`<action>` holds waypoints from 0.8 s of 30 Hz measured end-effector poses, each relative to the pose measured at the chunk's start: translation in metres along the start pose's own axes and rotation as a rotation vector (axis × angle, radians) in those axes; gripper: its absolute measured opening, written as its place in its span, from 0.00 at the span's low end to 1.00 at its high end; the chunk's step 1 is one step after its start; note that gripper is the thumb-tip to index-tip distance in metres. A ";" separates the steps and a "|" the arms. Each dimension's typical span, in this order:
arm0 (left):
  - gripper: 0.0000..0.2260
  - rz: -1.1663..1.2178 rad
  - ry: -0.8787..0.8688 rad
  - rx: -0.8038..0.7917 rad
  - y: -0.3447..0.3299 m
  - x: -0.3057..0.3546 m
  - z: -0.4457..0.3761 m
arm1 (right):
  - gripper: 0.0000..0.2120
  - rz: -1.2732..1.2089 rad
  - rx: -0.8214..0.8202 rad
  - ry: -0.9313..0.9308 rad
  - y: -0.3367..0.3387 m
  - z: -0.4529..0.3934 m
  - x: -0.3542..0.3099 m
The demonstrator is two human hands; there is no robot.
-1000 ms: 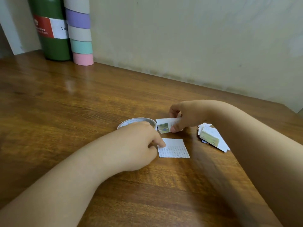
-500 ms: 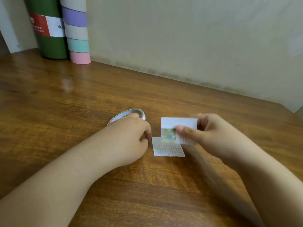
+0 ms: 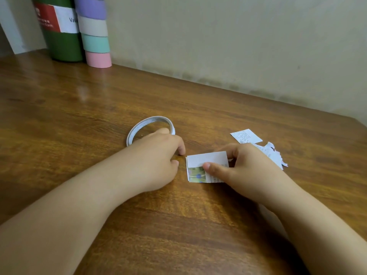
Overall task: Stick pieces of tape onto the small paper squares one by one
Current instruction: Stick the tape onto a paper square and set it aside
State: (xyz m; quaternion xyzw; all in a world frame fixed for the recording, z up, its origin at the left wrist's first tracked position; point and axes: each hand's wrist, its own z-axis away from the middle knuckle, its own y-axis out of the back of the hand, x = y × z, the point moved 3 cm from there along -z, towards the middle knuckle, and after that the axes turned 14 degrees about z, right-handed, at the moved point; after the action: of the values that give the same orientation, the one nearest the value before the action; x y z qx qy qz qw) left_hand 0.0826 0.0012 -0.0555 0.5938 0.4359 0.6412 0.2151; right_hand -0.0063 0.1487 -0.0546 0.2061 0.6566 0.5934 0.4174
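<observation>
My right hand (image 3: 240, 171) pinches a small white paper square (image 3: 206, 165), thumb pressing it flat on the brown wooden desk (image 3: 79, 116). My left hand (image 3: 156, 155) rests curled beside the thin white tape ring (image 3: 139, 130), gripping nothing. I'd rub firmly outward.

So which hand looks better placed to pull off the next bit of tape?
Probably the left hand: it rests right beside the tape roll and holds nothing. The right hand is busy pinching a paper square over another.
</observation>
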 end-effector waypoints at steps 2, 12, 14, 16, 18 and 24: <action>0.10 0.008 0.005 0.002 0.000 0.000 0.000 | 0.11 0.014 0.018 0.004 -0.001 0.000 -0.002; 0.09 0.026 0.017 0.000 -0.001 -0.002 -0.001 | 0.10 0.056 0.047 0.032 -0.003 0.000 -0.009; 0.09 0.028 0.017 -0.001 -0.001 -0.001 -0.001 | 0.09 0.057 0.044 0.034 -0.003 0.000 -0.009; 0.09 0.030 0.019 -0.003 -0.001 -0.002 -0.001 | 0.10 0.055 0.041 0.039 -0.003 0.000 -0.010; 0.09 0.032 0.018 -0.007 -0.002 -0.002 -0.001 | 0.11 0.053 0.037 0.046 -0.002 0.001 -0.011; 0.10 0.033 0.020 -0.018 -0.002 -0.003 -0.001 | 0.11 0.055 0.063 0.097 -0.001 0.002 -0.013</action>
State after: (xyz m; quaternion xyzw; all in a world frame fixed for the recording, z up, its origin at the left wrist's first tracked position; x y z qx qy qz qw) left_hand 0.0817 -0.0005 -0.0583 0.5927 0.4225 0.6543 0.2054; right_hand 0.0028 0.1402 -0.0512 0.2082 0.6886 0.5930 0.3616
